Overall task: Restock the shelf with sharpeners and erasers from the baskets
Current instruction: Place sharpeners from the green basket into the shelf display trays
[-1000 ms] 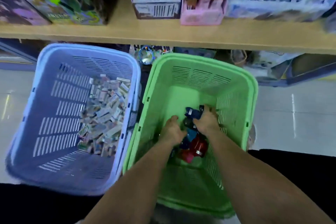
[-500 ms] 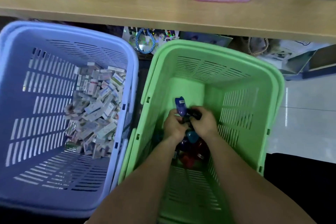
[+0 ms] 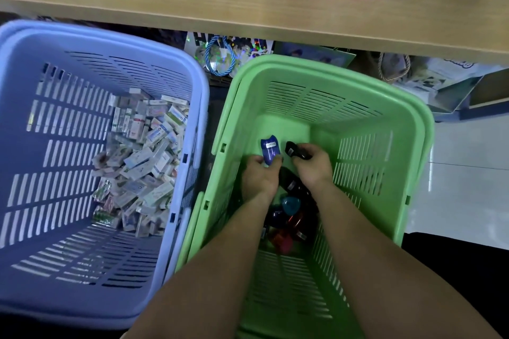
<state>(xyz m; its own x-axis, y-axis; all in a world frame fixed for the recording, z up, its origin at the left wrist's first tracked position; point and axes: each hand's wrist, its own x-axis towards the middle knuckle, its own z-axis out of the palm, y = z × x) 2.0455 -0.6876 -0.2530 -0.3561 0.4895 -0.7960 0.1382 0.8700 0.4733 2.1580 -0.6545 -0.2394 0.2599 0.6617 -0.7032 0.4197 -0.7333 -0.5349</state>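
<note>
Item: blue sharpener [image 3: 270, 150] | pinched by fingers of left hand [image 3: 260, 179]; black sharpener [image 3: 293, 150] gripped by right hand [image 3: 312, 166]; inside green basket [image 3: 413, 129] | judged light, rigid, smooth plastic | best held across flat sides

erasers [image 3: 143, 162] in L basket [image 3: 55, 146], sharpeners [image 3: 292, 204] in R basket [image 3: 371, 173], shelf [image 3: 248, 8] behind

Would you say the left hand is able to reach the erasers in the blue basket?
Probably yes: the blue basket is open-topped and nothing covers the erasers, though the left hand holds a blue sharpener.
</note>
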